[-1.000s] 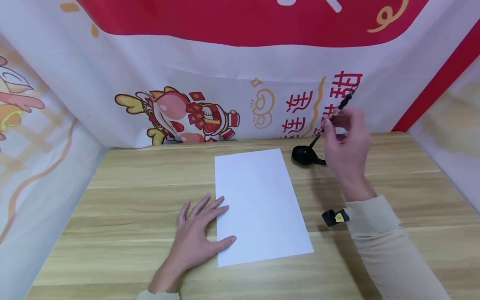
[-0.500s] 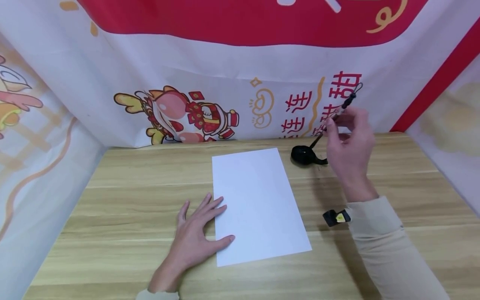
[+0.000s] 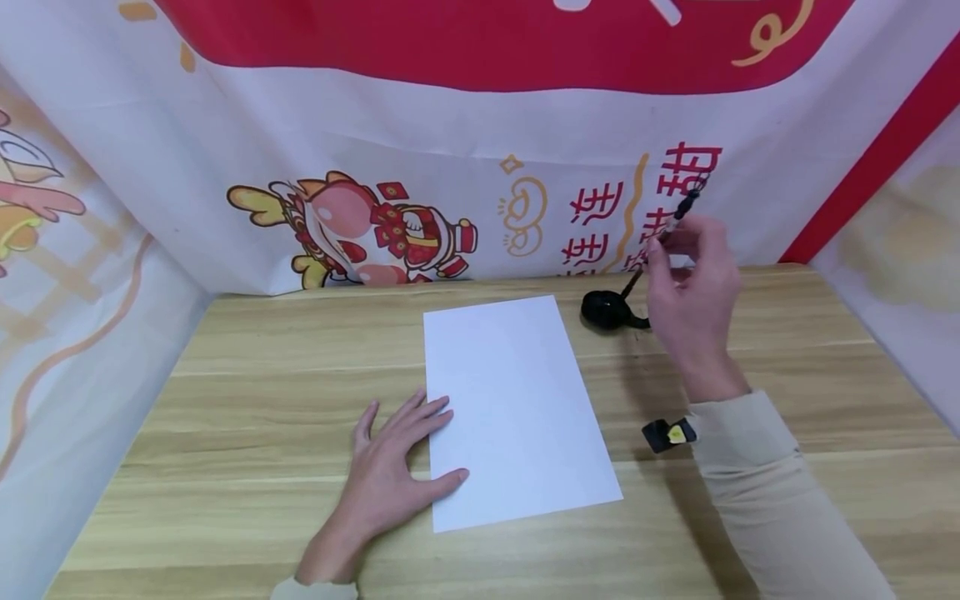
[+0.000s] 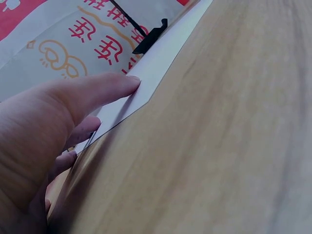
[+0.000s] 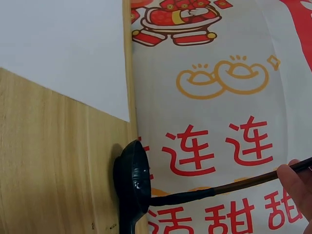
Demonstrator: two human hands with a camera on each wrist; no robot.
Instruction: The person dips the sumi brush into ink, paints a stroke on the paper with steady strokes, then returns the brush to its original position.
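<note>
My right hand (image 3: 693, 292) pinches a calligraphy brush (image 3: 678, 218) with a dark shaft and a hanging loop at its top end. The brush tilts, its tip down at a small black ink dish (image 3: 604, 310) with a short handle. In the right wrist view the dark bristles (image 5: 183, 197) meet the rim of the dish (image 5: 134, 180), which looks wet inside. A blank white sheet of paper (image 3: 517, 408) lies on the table. My left hand (image 3: 393, 467) rests with spread fingers on its left edge, the thumb and fingertips on the paper.
The wooden table (image 3: 262, 417) ends at a printed cloth backdrop (image 3: 420, 125), close behind the dish. Cloth walls also stand left and right. A black strap piece with a yellow mark (image 3: 670, 434) sits at the right sleeve cuff (image 3: 746, 429).
My right hand and the brush shift slightly right, then back left, with the tip staying at the dish. The left hand and the paper hardly move.
</note>
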